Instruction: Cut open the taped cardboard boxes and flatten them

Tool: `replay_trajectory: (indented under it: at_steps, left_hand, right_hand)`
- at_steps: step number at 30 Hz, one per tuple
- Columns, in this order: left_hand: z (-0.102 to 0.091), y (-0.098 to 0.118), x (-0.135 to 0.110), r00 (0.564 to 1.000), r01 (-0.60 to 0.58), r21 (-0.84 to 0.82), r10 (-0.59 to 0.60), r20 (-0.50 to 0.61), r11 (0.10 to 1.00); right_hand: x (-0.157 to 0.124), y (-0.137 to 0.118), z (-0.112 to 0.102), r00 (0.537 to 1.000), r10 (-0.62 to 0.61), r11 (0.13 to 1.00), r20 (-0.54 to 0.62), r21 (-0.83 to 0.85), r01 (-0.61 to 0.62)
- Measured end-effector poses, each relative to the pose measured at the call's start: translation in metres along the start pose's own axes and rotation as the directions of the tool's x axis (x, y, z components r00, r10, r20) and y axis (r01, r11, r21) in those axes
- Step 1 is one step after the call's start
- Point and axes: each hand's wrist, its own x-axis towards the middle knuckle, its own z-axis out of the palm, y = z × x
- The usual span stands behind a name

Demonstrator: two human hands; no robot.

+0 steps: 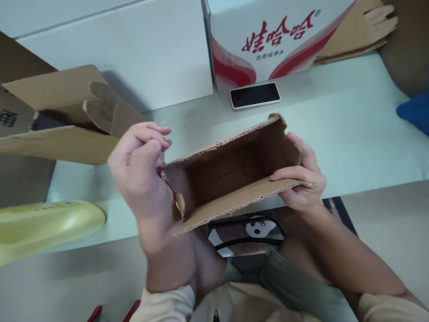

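Note:
A small open cardboard box (234,192) with rough, torn edges is held above the table, its opening facing up toward me. My right hand (301,174) grips its right end, thumb on the near side and fingers around the end flap. At the left end, my left hand (140,161) is raised with its fingers curled in toward the thumb. Nothing shows between those fingers. The heel of this hand lies close against the box's left edge; whether it presses on it, I cannot tell. A small torn tab (180,205) sticks up inside that end.
Behind the box, a phone (255,95) lies on the pale green table (348,134). A white carton with red print (268,49) stands behind it. At left are an open cardboard box (67,143) and a yellow object (56,226). Something blue (415,114) sits at right.

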Motion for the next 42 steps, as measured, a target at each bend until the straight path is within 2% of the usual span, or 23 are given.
replay_trajectory:
  at_steps: [2, 4, 5, 7, 9, 11, 14, 15, 18, 21, 23, 27, 30, 33, 36, 37, 40, 42]
  left_hand:
    - [-0.002, -0.003, 0.002, 1.0, -0.01, -0.017, 0.01, -0.001, 1.0]
    - [-0.009, -0.002, 0.004, 0.993, -0.018, 0.041, 0.013, 0.12, 0.999]
    - [-0.014, 0.001, 0.005, 0.976, -0.036, 0.102, 0.013, 0.22, 0.994]
    - [-0.024, 0.006, 0.005, 0.908, -0.093, 0.278, -0.033, 0.417, 0.956]
    - [-0.032, 0.01, 0.005, 0.85, -0.144, 0.42, -0.105, 0.516, 0.896]
    - [-0.037, 0.008, 0.006, 0.872, -0.161, 0.441, -0.082, 0.483, 0.883]
    - [-0.036, -0.001, 0.009, 0.968, -0.154, 0.444, 0.044, 0.247, 0.883]
    - [-0.033, -0.004, 0.01, 0.985, -0.136, 0.455, 0.07, 0.158, 0.88]
    - [-0.023, -0.006, 0.011, 0.996, -0.034, 0.471, 0.067, -0.054, 0.882]
    - [-0.013, -0.002, 0.008, 0.981, 0.006, 0.435, 0.08, -0.179, 0.9]
    - [-0.009, 0.001, 0.004, 0.981, 0.033, 0.356, 0.037, -0.19, 0.934]
    - [-0.01, 0.005, -0.001, 0.982, 0.181, 0.228, -0.165, -0.087, 0.957]
    - [-0.014, 0.006, 0.0, 0.961, 0.277, 0.183, -0.273, -0.05, 0.943]
    - [-0.019, 0.004, 0.003, 0.924, 0.372, 0.161, -0.381, 0.026, 0.914]
    - [-0.024, 0.002, 0.004, 0.902, 0.394, 0.188, -0.418, 0.107, 0.9]
    - [-0.024, 0.001, 0.004, 0.9, 0.393, 0.191, -0.419, 0.121, 0.899]
    - [-0.022, 0.002, 0.004, 0.91, 0.376, 0.172, -0.398, 0.116, 0.91]
    - [-0.019, 0.002, 0.006, 0.937, 0.326, 0.131, -0.338, 0.088, 0.936]
  right_hand:
    - [-0.003, 0.0, 0.001, 1.0, 0.031, 0.999, -0.001, -0.022, -0.031]
    - [-0.003, -0.002, 0.002, 0.999, 0.041, 0.999, -0.007, -0.008, -0.041]
    - [-0.003, -0.003, 0.003, 0.999, 0.038, 0.999, -0.011, 0.009, -0.037]
    - [-0.001, -0.004, 0.004, 1.0, 0.022, 0.999, -0.014, 0.042, -0.021]
    - [0.0, -0.005, 0.005, 1.0, 0.018, 0.998, -0.013, 0.068, -0.017]
    - [0.001, -0.005, 0.005, 1.0, 0.02, 0.996, -0.006, 0.088, -0.019]
    - [0.0, -0.004, 0.004, 0.999, 0.047, 0.993, 0.02, 0.107, -0.049]
    - [0.0, -0.004, 0.004, 0.998, 0.055, 0.991, 0.034, 0.121, -0.059]
    - [0.0, -0.004, 0.005, 0.996, 0.048, 0.984, 0.072, 0.167, -0.06]
    - [0.0, -0.004, 0.007, 0.996, 0.026, 0.984, 0.081, 0.172, -0.04]
    - [0.0, -0.005, 0.008, 0.997, 0.014, 0.986, 0.077, 0.165, -0.027]
    - [0.001, -0.004, 0.009, 0.998, -0.032, 0.981, 0.062, 0.191, 0.019]
    - [0.0, -0.003, 0.01, 0.998, -0.059, 0.974, 0.036, 0.22, 0.05]
    - [-0.005, -0.002, 0.014, 0.999, -0.002, 0.978, -0.04, 0.21, 0.011]
    - [-0.009, -0.003, 0.019, 0.979, 0.09, 0.972, -0.182, 0.23, -0.047]
    - [-0.009, -0.004, 0.02, 0.975, 0.107, 0.97, -0.196, 0.236, -0.059]
    - [-0.005, -0.006, 0.019, 0.991, 0.082, 0.98, -0.109, 0.19, -0.061]
    - [-0.003, -0.009, 0.019, 0.996, 0.073, 0.984, -0.055, 0.165, -0.063]
